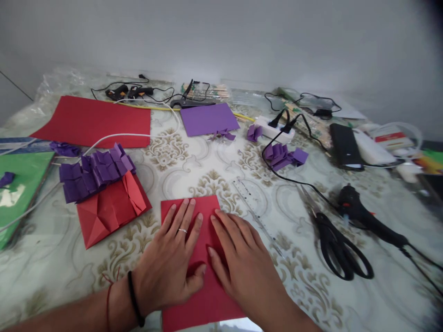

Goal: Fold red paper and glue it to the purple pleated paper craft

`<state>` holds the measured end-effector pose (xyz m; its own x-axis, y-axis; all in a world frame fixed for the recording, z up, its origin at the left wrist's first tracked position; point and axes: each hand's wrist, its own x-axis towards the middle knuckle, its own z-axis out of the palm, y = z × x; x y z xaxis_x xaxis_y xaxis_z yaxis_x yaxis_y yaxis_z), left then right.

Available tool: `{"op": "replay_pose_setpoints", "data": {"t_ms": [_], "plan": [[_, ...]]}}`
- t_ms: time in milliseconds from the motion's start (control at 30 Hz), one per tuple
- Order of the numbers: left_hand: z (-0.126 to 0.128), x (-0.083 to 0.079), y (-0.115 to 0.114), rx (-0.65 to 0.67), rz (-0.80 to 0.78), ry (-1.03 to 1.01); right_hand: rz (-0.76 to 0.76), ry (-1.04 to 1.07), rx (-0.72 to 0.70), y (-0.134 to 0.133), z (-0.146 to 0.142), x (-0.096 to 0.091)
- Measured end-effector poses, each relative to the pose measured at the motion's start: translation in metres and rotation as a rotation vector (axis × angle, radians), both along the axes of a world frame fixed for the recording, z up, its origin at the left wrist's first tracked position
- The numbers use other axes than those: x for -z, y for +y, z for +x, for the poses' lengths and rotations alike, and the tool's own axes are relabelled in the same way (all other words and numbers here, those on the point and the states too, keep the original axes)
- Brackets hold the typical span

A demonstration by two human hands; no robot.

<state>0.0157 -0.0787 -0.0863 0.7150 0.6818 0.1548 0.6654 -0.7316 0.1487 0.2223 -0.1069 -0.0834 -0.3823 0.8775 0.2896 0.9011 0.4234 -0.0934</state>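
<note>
The left hand (169,265) and the right hand (244,258) lie palm down, side by side with a narrow gap between them, fingers extended and gripping nothing. Both rest on the red paper (194,311), which lies flat on the desk (221,161) directly beneath them; its far edge shows just past the left fingertips, its near edge below the palms.

The paper should be very light and fairly crisp — easy to slide under light pressure, and quick to take an unwanted crease. Whether it is one layer or several, I cannot tell. A pinch at an edge or far corner, with the other palm steadying the middle, would suit it best.

Left of the hands sits a folded red piece (100,219) with purple folded paper (95,175) along its far side. A clear ruler (258,217) lies just beyond the right hand; scissors (327,230) lie farther right.
</note>
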Motion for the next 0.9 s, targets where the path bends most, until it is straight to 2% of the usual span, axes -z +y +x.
{"op": "replay_pose_setpoints", "data": {"t_ms": [267,600,900], "plan": [[-0.001,0.001,0.000,0.010,0.017,-0.008,0.033,-0.072,0.021,-0.002,-0.003,0.001],[0.001,0.000,0.001,0.016,-0.002,0.050,-0.098,-0.013,0.067,0.009,-0.007,-0.005],[0.000,0.003,0.002,0.005,-0.039,0.042,-0.154,-0.064,0.067,0.027,-0.009,-0.009]]}}
